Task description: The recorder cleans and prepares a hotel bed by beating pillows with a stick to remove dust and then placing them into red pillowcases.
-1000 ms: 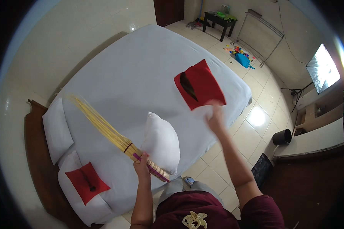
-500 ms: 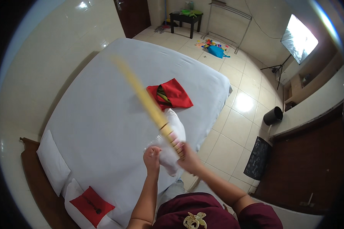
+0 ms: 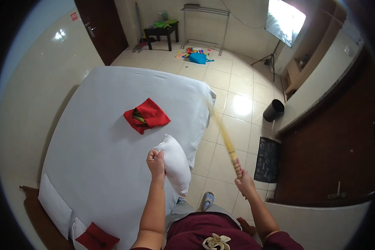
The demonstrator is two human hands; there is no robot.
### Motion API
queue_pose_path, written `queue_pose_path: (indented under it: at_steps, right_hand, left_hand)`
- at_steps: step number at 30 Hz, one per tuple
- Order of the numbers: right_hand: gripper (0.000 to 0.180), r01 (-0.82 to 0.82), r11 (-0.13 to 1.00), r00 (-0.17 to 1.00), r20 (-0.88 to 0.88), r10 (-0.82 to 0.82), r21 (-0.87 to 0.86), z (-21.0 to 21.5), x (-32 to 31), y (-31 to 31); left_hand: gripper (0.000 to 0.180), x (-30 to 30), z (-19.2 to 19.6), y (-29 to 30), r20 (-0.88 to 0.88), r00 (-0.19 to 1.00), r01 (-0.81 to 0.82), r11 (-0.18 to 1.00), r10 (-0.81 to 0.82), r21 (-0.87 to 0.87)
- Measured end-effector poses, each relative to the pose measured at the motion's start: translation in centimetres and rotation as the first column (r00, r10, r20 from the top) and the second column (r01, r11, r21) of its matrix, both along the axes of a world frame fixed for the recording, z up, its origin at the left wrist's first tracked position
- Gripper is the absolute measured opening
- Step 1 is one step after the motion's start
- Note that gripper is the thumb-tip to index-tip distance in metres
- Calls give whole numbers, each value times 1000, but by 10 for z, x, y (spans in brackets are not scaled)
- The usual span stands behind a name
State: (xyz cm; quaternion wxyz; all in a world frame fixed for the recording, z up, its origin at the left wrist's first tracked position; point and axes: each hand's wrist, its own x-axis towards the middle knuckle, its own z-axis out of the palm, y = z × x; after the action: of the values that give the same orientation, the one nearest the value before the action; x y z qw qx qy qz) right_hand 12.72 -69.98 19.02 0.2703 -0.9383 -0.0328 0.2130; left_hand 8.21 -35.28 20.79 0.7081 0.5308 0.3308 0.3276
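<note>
My left hand (image 3: 156,163) is closed on the edge of a small white pillow (image 3: 176,166), which hangs upright beside the bed's edge. In my right hand (image 3: 245,183) is the banded handle of a long straw-coloured stick broom (image 3: 225,134). The broom points up and away over the floor, apart from the pillow, and its far end is smeared by motion. On the white-sheeted bed (image 3: 100,158), beyond the pillow, lies a red cushion cover (image 3: 152,113) with its opening showing something olive-green inside.
White pillows (image 3: 54,206) and a red cushion (image 3: 96,237) lie by the wooden headboard (image 3: 39,212). Across the tiled floor are a black bin (image 3: 273,111), a dark mat (image 3: 267,160), a blue bag (image 3: 198,58) among colourful pieces, a small table (image 3: 161,31) and a lamp on a tripod (image 3: 274,56).
The broom has swung from over the bed and pillow to the right, out over the floor. My hands have moved apart. The pillow stays in my left hand, and the view has shifted.
</note>
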Motion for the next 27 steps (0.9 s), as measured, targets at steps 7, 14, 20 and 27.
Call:
queue_pose_path:
  at_steps: [7,14,20,27]
  right_hand:
    - [40,-300,935,913,341,224,191,-6,-42,-68]
    - [34,253,821,920,135,-368,512,-4,-52,-102]
    - [35,131,991,982,141,-123,-42,-19,-41,-131]
    - [31,-275,928,908,386,164,251,-7,-39,-131]
  left_hand:
    - [23,36,14,-63,112,994,30,986,-12,-161]
    - [20,40,22,-79,253,967,125,874,-3,-469]
    - [36,48,6,-102,150,986,40,755,78,-655]
    - [14,42,19,-111,207,956,248,950,-208,-189]
